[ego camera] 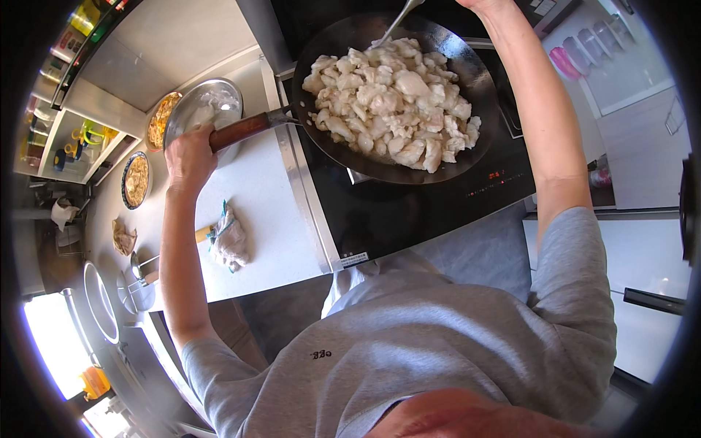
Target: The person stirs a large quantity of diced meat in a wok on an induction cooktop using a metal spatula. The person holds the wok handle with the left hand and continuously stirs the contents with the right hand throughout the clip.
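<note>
My left hand (191, 156) is closed around the end of the wooden handle (241, 131) of a dark wok (339, 156). Pale, lumpy pieces of food, perhaps meat or fish (394, 104), are heaped in the wok, which is over a black glass cooktop (416, 211). A metal utensil (398, 22) reaches into the heap from the top edge; its upper end is out of view. My right hand (479, 3) shows only in part at the top edge, right of the utensil, so its grip is hidden. Behind my left hand stands a metal bowl (227, 90) with whitish residue.
Left of the bowl are a dish of orange-yellow food (162, 117) and a patterned bowl of shredded-looking food (136, 180). A crumpled cloth (229, 241) lies on the white counter (274, 219), near a brown crumpled item (124, 237) and a strainer (137, 290). Red digits glow on the cooktop.
</note>
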A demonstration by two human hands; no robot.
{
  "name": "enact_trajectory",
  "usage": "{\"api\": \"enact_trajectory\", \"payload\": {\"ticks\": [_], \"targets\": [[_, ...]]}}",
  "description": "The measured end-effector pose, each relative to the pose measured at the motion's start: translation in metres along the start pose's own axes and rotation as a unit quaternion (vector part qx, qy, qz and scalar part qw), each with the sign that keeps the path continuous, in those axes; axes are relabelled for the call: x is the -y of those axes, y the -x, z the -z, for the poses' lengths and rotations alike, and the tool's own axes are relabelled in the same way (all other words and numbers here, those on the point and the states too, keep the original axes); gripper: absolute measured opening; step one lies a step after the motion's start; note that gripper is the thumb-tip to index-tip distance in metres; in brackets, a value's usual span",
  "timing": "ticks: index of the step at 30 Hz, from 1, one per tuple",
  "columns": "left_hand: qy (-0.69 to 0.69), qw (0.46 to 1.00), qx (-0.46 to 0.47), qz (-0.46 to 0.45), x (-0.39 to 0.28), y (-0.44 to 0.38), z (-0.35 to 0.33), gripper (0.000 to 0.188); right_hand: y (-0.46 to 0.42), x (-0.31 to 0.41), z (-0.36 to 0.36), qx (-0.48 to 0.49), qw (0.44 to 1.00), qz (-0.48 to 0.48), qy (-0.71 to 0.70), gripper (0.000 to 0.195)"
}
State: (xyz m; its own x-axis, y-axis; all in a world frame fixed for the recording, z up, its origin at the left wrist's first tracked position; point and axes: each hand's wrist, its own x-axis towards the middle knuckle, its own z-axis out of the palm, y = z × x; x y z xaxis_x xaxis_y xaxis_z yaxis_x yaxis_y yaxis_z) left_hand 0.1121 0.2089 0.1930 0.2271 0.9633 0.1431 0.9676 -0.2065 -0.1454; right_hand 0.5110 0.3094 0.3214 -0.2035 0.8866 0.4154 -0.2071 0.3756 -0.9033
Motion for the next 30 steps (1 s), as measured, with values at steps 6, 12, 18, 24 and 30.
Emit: {"api": "enact_trajectory", "payload": {"ticks": [6,12,18,24,30], "targets": [[0.003,1.000,0.005,0.007,-0.003,0.001,0.002,0.015,0.018,0.018,-0.021,0.032,0.999,-0.007,0.017,0.020],[0.015,1.000,-0.016,-0.002,0.000,0.001,-0.003,0.017,0.017,0.061,-0.033,0.055,0.995,0.076,0.032,0.022],[0.027,1.000,-0.010,0.003,0.002,0.001,-0.005,0.015,0.000,0.042,-0.021,-0.007,0.987,0.161,-0.015,0.020],[0.013,1.000,-0.006,0.003,0.000,0.001,-0.004,0.018,-0.002,0.006,-0.011,-0.091,0.983,0.155,-0.041,0.020],[0.005,1.000,0.003,0.012,-0.003,0.002,0.001,0.021,0.000,-0.009,0.001,-0.032,0.992,0.080,-0.095,0.023]]}}
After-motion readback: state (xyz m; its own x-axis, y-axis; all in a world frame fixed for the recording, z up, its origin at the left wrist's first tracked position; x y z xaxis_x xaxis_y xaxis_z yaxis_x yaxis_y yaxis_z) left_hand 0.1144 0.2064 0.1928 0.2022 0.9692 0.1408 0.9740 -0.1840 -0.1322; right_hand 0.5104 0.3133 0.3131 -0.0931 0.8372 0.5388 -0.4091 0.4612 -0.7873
